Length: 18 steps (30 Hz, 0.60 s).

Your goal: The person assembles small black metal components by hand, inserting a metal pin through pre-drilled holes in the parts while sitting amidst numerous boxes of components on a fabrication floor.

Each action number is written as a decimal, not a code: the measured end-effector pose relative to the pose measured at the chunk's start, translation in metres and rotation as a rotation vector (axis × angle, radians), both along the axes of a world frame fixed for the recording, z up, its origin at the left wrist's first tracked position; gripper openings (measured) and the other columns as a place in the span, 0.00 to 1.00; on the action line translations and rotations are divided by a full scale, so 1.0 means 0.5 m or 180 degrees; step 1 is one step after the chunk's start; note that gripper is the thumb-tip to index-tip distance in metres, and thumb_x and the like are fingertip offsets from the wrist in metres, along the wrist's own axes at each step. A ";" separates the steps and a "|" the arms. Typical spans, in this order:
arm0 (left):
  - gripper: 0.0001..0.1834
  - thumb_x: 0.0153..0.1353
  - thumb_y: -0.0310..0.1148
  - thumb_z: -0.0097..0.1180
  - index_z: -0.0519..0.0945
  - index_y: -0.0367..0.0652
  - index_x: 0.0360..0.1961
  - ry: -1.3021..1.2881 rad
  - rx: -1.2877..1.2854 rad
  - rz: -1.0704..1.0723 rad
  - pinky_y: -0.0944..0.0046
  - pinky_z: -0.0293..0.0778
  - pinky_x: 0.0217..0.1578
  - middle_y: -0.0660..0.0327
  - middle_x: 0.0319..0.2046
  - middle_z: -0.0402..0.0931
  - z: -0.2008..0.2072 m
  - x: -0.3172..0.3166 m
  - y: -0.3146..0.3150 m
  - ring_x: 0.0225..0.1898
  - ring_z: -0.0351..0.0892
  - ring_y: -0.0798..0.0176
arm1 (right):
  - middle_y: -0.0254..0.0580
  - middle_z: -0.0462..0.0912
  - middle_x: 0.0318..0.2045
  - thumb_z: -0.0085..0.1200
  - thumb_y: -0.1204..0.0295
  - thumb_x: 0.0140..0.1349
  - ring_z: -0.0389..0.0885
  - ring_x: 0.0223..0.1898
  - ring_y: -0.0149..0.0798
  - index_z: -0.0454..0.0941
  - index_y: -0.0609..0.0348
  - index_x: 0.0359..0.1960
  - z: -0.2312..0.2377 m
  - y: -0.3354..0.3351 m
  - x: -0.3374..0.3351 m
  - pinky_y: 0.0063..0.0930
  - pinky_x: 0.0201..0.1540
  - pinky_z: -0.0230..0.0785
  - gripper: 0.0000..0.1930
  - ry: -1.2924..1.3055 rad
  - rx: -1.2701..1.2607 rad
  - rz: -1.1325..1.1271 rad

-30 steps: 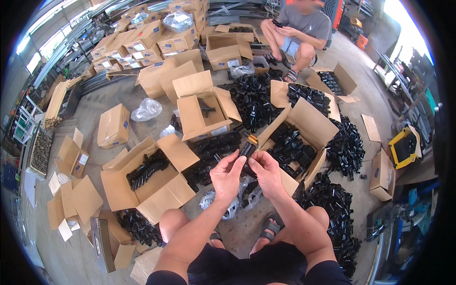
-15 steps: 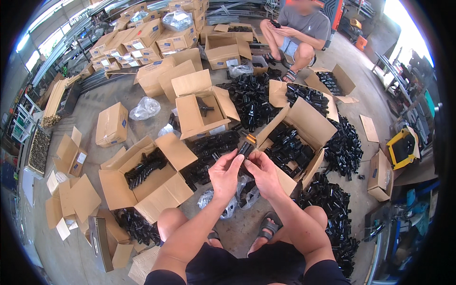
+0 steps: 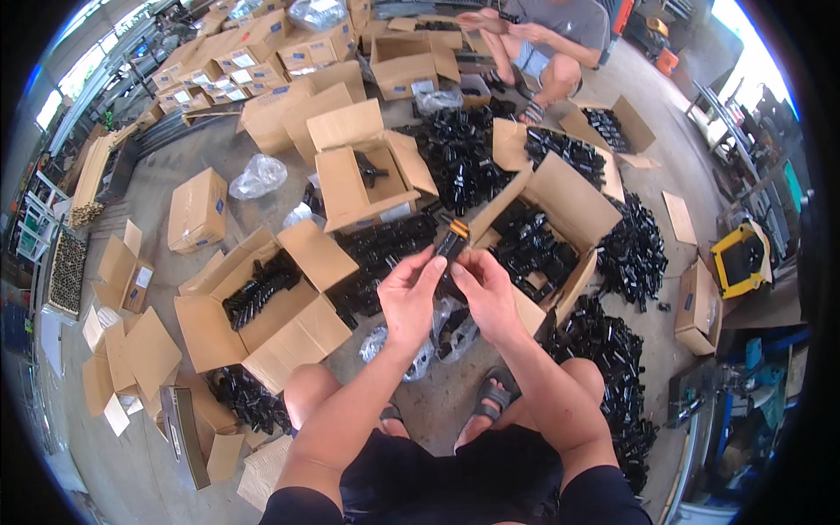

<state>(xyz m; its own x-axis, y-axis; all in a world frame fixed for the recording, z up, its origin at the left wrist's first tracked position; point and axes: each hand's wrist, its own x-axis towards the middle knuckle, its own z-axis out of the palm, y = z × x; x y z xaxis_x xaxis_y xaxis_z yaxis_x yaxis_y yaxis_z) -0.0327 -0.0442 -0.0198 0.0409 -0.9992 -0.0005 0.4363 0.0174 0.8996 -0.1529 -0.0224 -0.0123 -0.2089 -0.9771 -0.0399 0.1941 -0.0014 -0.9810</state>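
Observation:
Both my hands are raised in front of me over the floor, closed round one black tube-shaped part (image 3: 450, 245) with orange bands at its far end. My left hand (image 3: 409, 296) grips it from the left with thumb and fingers. From the right, my right hand (image 3: 486, 293) pinches its near end; the fingertips hide that end. Below and beyond the hands lies a heap of black parts (image 3: 376, 276). An open cardboard box (image 3: 206, 337) with black parts stands to the left, and another open box (image 3: 573, 197) with black parts to the right.
A third open box (image 3: 350, 197) stands ahead, holding a black part. More black parts are heaped at the right (image 3: 604, 359) and far middle (image 3: 459, 166). Clear plastic bags (image 3: 258, 177) lie about. A co-worker (image 3: 556, 44) squats at the far right. Stacked cartons (image 3: 245, 52) stand far left.
The surroundings have shifted up slightly in the picture. The banded part is turned in my fingers, showing more of its length. The co-worker's one hand has swung out to the left.

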 end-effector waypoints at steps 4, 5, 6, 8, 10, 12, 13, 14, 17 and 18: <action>0.14 0.64 0.24 0.64 0.83 0.31 0.50 -0.0020 0.0005 0.0005 0.73 0.75 0.45 0.61 0.41 0.84 0.002 -0.005 0.009 0.40 0.79 0.74 | 0.27 0.78 0.30 0.55 0.72 0.70 0.72 0.32 0.21 0.77 0.63 0.39 0.002 0.002 -0.011 0.20 0.36 0.66 0.06 0.0112 0.0232 -0.0005; 0.14 0.64 0.24 0.64 0.83 0.31 0.50 -0.0023 -0.0027 0.0007 0.73 0.75 0.45 0.61 0.41 0.84 0.003 -0.006 0.008 0.40 0.79 0.74 | 0.27 0.78 0.30 0.56 0.73 0.70 0.72 0.32 0.21 0.77 0.63 0.40 0.006 0.002 -0.015 0.20 0.36 0.66 0.05 0.0134 0.0364 0.0036; 0.14 0.64 0.24 0.64 0.83 0.32 0.50 -0.0024 -0.0040 0.0016 0.73 0.75 0.45 0.61 0.41 0.84 0.000 -0.007 0.009 0.40 0.79 0.74 | 0.27 0.78 0.30 0.56 0.73 0.70 0.72 0.31 0.20 0.77 0.63 0.39 0.012 0.005 -0.017 0.19 0.35 0.66 0.06 0.0168 0.0263 0.0002; 0.14 0.64 0.24 0.64 0.83 0.31 0.50 0.0034 -0.0060 0.0029 0.72 0.75 0.46 0.61 0.42 0.84 -0.004 -0.006 0.005 0.41 0.80 0.74 | 0.27 0.77 0.28 0.56 0.72 0.70 0.71 0.31 0.20 0.78 0.64 0.39 0.020 0.005 -0.015 0.18 0.33 0.65 0.07 0.0239 0.0064 -0.0060; 0.14 0.64 0.24 0.64 0.83 0.32 0.50 0.0098 -0.0042 0.0063 0.72 0.76 0.46 0.61 0.42 0.84 0.000 -0.013 0.007 0.41 0.80 0.73 | 0.26 0.77 0.28 0.57 0.70 0.69 0.71 0.30 0.19 0.78 0.64 0.39 0.012 0.001 -0.018 0.18 0.31 0.64 0.08 0.0308 0.0206 -0.0021; 0.14 0.65 0.24 0.64 0.83 0.32 0.50 -0.0079 -0.0040 0.0079 0.72 0.76 0.46 0.61 0.43 0.84 -0.001 -0.015 0.000 0.41 0.80 0.73 | 0.26 0.77 0.27 0.58 0.69 0.69 0.70 0.28 0.20 0.79 0.65 0.39 0.014 -0.003 -0.019 0.19 0.29 0.64 0.10 0.0465 0.0248 -0.0041; 0.13 0.65 0.24 0.64 0.83 0.32 0.50 -0.0174 -0.0028 0.0084 0.72 0.76 0.46 0.61 0.43 0.84 -0.001 -0.016 -0.002 0.41 0.80 0.73 | 0.27 0.77 0.27 0.58 0.69 0.69 0.71 0.28 0.20 0.79 0.65 0.39 0.005 -0.003 -0.024 0.19 0.30 0.64 0.09 0.0469 0.0278 -0.0009; 0.13 0.65 0.24 0.63 0.83 0.33 0.50 0.0038 -0.0066 0.0016 0.72 0.76 0.46 0.61 0.43 0.84 0.003 -0.017 0.001 0.41 0.79 0.74 | 0.27 0.77 0.27 0.58 0.69 0.68 0.71 0.29 0.20 0.79 0.65 0.39 -0.005 -0.003 -0.030 0.19 0.30 0.65 0.09 0.0474 0.0308 0.0025; 0.13 0.65 0.24 0.63 0.83 0.33 0.50 0.0048 -0.0058 0.0030 0.72 0.76 0.46 0.60 0.42 0.85 0.011 -0.013 0.003 0.41 0.80 0.74 | 0.27 0.79 0.29 0.58 0.71 0.69 0.72 0.30 0.19 0.79 0.66 0.38 0.001 -0.004 -0.020 0.18 0.32 0.66 0.09 0.0407 0.0025 -0.0013; 0.13 0.65 0.24 0.63 0.83 0.33 0.50 0.0036 -0.0056 0.0008 0.73 0.75 0.46 0.61 0.42 0.84 0.004 -0.010 0.003 0.40 0.79 0.74 | 0.27 0.79 0.29 0.58 0.71 0.69 0.72 0.30 0.19 0.79 0.66 0.38 -0.003 -0.004 -0.022 0.18 0.33 0.67 0.08 0.0380 0.0027 0.0007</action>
